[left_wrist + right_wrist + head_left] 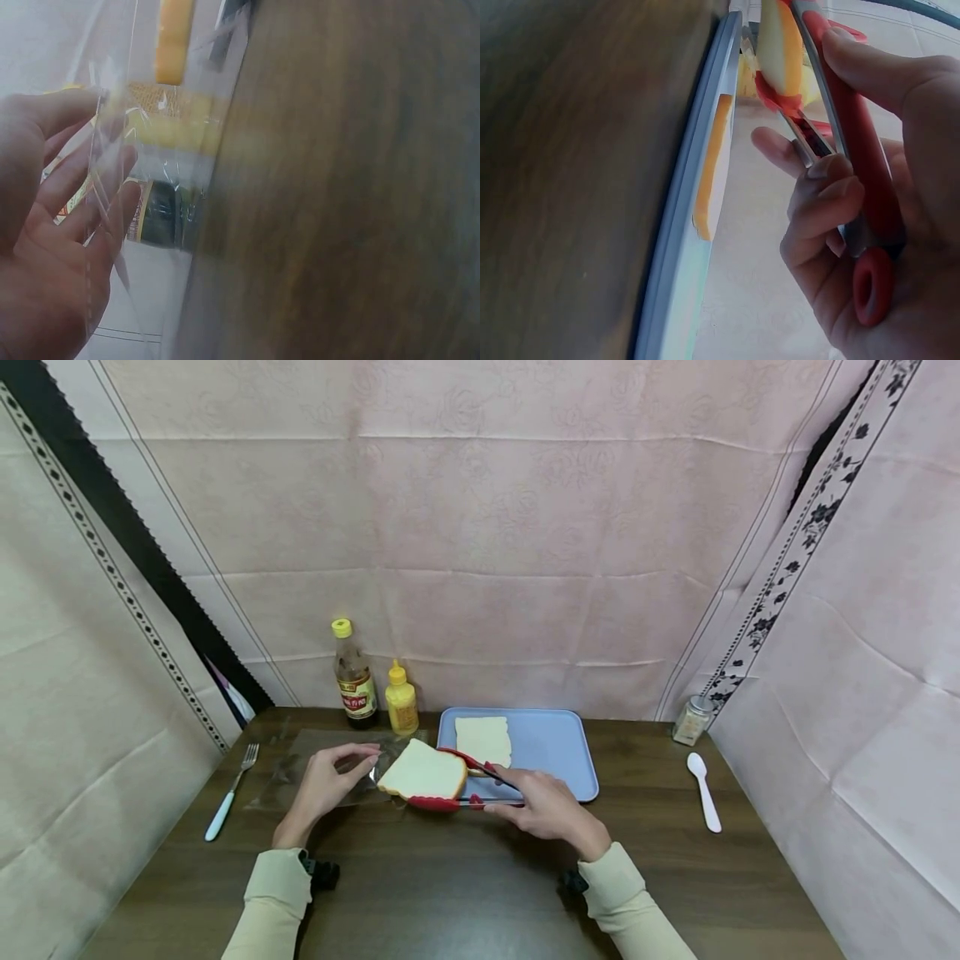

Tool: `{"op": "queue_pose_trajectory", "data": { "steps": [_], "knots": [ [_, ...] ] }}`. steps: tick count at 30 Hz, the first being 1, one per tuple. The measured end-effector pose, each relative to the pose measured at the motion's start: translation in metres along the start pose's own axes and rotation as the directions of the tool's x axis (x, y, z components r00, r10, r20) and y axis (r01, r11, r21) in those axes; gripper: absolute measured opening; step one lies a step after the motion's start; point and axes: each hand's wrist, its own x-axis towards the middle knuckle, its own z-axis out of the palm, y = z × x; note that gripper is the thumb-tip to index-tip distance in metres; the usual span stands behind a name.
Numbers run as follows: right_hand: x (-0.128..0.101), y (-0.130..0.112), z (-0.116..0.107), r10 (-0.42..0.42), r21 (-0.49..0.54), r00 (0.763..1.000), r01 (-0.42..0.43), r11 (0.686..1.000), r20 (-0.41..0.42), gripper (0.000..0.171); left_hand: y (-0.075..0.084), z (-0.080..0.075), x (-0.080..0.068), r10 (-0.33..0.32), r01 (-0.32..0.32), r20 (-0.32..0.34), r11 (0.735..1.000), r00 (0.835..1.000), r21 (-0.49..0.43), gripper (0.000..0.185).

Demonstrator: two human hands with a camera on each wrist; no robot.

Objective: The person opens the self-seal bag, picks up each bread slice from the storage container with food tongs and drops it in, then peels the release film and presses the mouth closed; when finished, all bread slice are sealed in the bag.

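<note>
- The table (465, 893) spreads beneath both your hands.
- The blue tray (555, 752) lies just ahead of your right hand.
- The clear bag (300, 750) lies under and around your left hand's grip.
- Your right hand (551, 806) is curled round the tongs (859, 142), squeezing them onto the bread.
- Your left hand (330, 781) pinches the bag's film, thumb and fingers nearly together.
- The brown bottle (356, 685) stands upright beyond your left grip.
- The gripped slice of bread (423, 770) sits between your hands, in the tongs' tips, left of your right hand and near your left fingertips.
- A second slice (483, 739) rests on the tray, ahead and left of your right grip.
- The fork (232, 792) lies left of your left hand.
- The spoon (703, 789) lies well right of your right hand.
- The yellow bottle (402, 703) stands ahead of the gripped slice.
- The jar (693, 720) is beyond the spoon, ahead and right of your right grip.
</note>
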Motion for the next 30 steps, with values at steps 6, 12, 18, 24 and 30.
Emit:
{"op": "queue_pose_trajectory", "data": {
  "steps": [6,12,18,24,30],
  "knots": [
    [0.008,0.000,0.006,0.013,0.005,1.000,-0.013,1.000,0.026,0.072,0.002,0.000,0.000,-0.002,0.002,0.014,1.000,1.000,0.006,0.018],
    [0.020,-0.003,0.012,-0.019,0.024,0.999,0.018,1.000,0.040,0.071,0.001,-0.001,-0.001,0.007,-0.007,0.031,1.000,1.000,-0.007,0.019],
    [0.033,-0.006,0.015,-0.053,0.023,0.997,0.051,0.998,0.057,0.068,0.001,-0.001,-0.001,0.005,-0.004,0.031,0.999,0.999,-0.035,0.018],
    [0.046,-0.010,0.013,-0.047,0.007,0.996,0.047,0.999,0.081,0.064,-0.001,-0.004,-0.002,0.001,-0.001,0.013,0.999,1.000,-0.046,0.017],
    [0.059,-0.016,0.009,-0.073,-0.065,0.994,0.078,0.995,0.086,0.060,-0.001,-0.004,-0.002,0.023,-0.023,-0.005,0.996,1.000,-0.085,0.021]
  ]
}}
